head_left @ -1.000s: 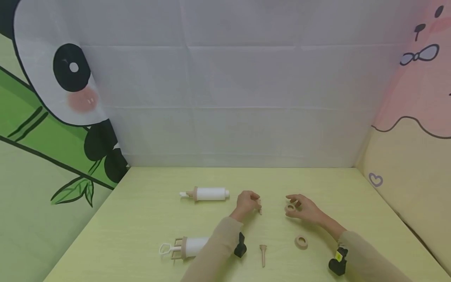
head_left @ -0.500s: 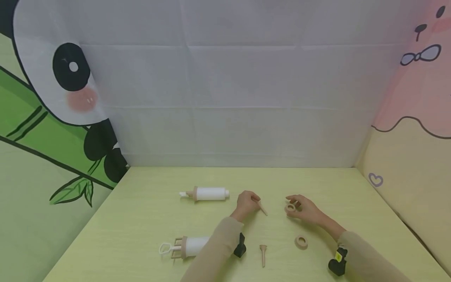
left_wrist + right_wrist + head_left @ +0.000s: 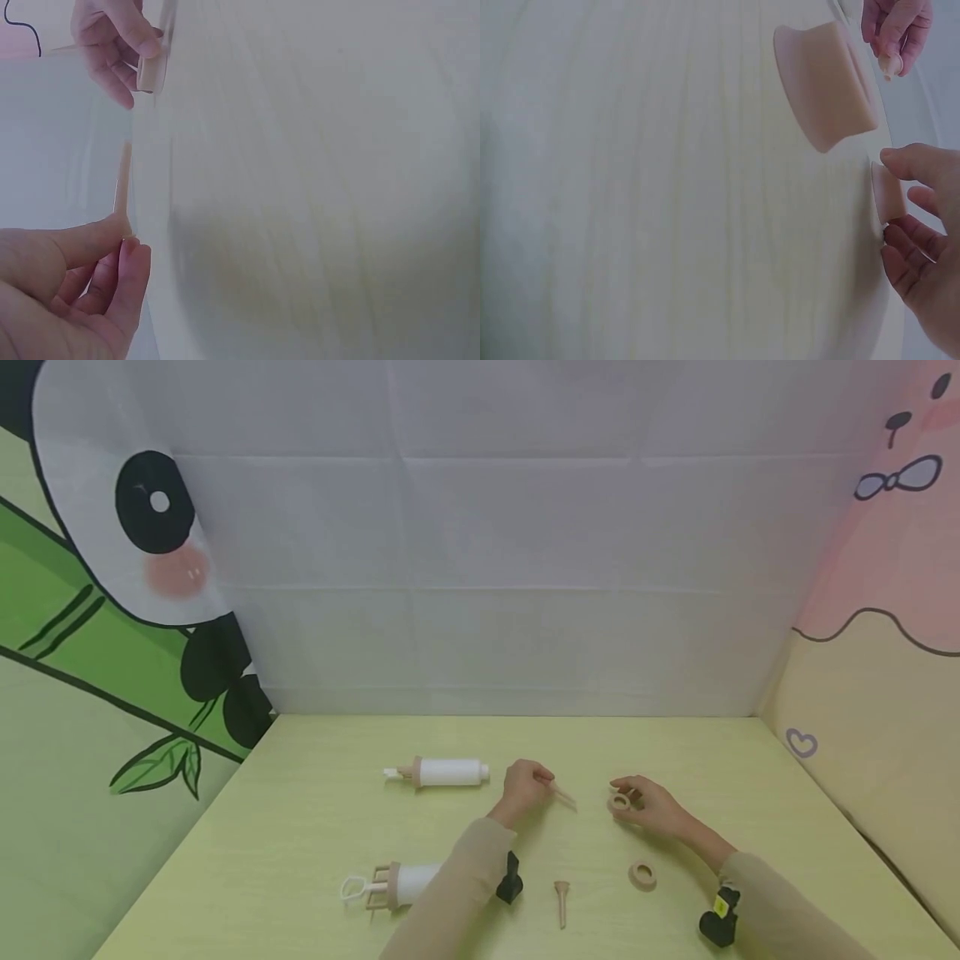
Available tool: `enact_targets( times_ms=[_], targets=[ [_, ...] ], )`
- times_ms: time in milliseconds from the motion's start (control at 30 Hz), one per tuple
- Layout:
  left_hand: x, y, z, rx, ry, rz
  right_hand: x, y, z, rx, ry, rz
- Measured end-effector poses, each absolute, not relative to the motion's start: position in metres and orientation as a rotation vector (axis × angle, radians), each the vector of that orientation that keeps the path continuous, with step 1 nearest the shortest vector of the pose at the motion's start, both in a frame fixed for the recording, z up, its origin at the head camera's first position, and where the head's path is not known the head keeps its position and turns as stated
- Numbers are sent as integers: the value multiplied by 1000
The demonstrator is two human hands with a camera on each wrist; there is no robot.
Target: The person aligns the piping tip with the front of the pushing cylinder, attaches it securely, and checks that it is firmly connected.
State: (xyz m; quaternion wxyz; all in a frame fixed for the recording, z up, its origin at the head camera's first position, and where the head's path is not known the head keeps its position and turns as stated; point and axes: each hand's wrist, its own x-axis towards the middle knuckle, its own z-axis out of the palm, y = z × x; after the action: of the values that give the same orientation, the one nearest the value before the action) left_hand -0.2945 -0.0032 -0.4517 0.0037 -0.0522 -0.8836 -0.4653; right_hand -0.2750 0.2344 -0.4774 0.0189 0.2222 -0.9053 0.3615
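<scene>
My left hand [image 3: 527, 787] pinches a thin beige peg [image 3: 563, 796] by its wider end. In the left wrist view the slim shaft of this peg [image 3: 122, 180] points away from the thumb and fingertips. Across from it, my right hand [image 3: 654, 804] holds a beige ring [image 3: 619, 802] between thumb and fingers. The right wrist view shows that ring [image 3: 888, 193] edge-on, close over the table. A second beige ring [image 3: 642, 876] with a flared rim lies below the right hand. Another beige peg [image 3: 562, 903] with a wide head lies between the two forearms.
A white syringe-like cylinder [image 3: 450, 772] with a beige collar lies left of my left hand. A similar one [image 3: 416, 884] with a loop handle lies nearer, partly hidden by the left sleeve. A pale curtain [image 3: 510, 652] stands behind the yellow table [image 3: 300, 827].
The peg in my left hand has swung from pointing down to pointing out to the right, toward the ring. The right hand and its ring have barely moved.
</scene>
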Motion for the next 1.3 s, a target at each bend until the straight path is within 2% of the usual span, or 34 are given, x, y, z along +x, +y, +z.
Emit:
enact_targets(
  times_ms=[500,1300],
  targets=[
    [-291,-26,-418,-285,-2679,-1556,-278,237,-481,677,-2813,1111],
    [-274,-76,-400,-343,-2617,-1380,-281,236,-479,770,-2783,1084]
  ],
)
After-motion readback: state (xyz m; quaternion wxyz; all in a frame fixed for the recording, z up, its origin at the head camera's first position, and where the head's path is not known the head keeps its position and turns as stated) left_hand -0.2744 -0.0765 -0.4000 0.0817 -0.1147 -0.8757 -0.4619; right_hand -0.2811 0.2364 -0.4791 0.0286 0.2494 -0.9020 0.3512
